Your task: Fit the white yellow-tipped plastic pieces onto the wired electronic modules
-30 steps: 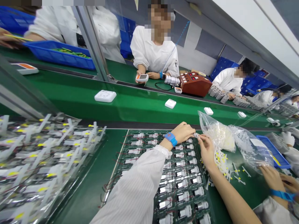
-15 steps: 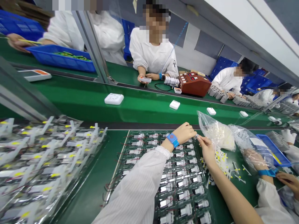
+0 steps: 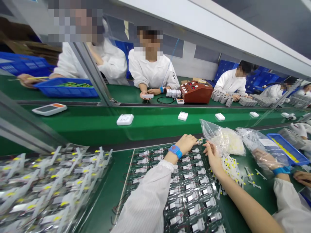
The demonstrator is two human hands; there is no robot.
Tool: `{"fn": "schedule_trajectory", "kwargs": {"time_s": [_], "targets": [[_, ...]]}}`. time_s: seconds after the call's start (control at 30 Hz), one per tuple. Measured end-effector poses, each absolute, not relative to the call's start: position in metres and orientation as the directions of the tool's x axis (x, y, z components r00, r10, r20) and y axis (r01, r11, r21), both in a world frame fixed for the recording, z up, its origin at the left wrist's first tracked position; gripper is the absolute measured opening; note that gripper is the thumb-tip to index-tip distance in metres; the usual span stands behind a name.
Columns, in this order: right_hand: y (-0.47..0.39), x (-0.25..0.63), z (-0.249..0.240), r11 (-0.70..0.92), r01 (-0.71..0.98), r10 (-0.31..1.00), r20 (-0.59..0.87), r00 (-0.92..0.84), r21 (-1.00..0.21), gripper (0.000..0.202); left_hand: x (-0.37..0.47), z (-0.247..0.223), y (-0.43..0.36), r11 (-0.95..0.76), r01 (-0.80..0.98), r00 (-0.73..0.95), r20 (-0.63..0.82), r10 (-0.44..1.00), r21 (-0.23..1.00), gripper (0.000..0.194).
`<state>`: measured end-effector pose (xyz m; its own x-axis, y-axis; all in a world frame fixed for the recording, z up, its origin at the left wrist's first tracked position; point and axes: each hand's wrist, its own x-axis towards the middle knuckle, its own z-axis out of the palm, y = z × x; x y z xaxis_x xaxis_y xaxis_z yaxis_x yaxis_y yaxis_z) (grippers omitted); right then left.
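My left hand (image 3: 186,144), with a blue wristband, is pinched at the far right corner of a clear tray (image 3: 220,197). A small white part (image 3: 199,141) shows at its fingertips; its exact kind is too small to make out. The tray holds rows of small motors (image 3: 190,185) with white housings and thin wires. Just right of that corner is my right hand (image 3: 214,159), fingers loosely bent and apart, with nothing visible in them. Beside it lies a pile of white plastic pieces with yellow ends (image 3: 232,170).
At left, another tray (image 3: 43,191) holds motors with white arms. Plastic bags (image 3: 229,140) and a blue bin (image 3: 289,149) sit at right, beside a neighbour's hand (image 3: 264,158). White devices (image 3: 125,119) lie on the green conveyor (image 3: 150,121); co-workers sit beyond.
My right hand has come away from the small white part, and its fingers have parted. My left hand keeps the part near the tray's corner. The view has tilted upward.
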<state>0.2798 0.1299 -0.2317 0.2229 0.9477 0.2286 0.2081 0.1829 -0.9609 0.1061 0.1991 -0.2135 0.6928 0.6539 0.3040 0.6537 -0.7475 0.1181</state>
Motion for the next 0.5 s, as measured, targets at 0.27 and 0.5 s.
{"fn": "schedule_trajectory", "kwargs": {"time_s": [0.27,0.5], "targets": [[0.126,0.281,-0.233,0.232,0.210,0.940,0.274,0.202,-0.950,0.039,0.106,-0.217,0.198,-0.708,0.700,0.673,0.247,0.697,0.091,0.026],[0.140,0.288,-0.260,0.233,0.213,0.933,0.280,0.227,-0.949,0.042,0.103,-0.208,0.197,-0.710,0.703,0.684,0.237,0.690,0.039,0.025]]}}
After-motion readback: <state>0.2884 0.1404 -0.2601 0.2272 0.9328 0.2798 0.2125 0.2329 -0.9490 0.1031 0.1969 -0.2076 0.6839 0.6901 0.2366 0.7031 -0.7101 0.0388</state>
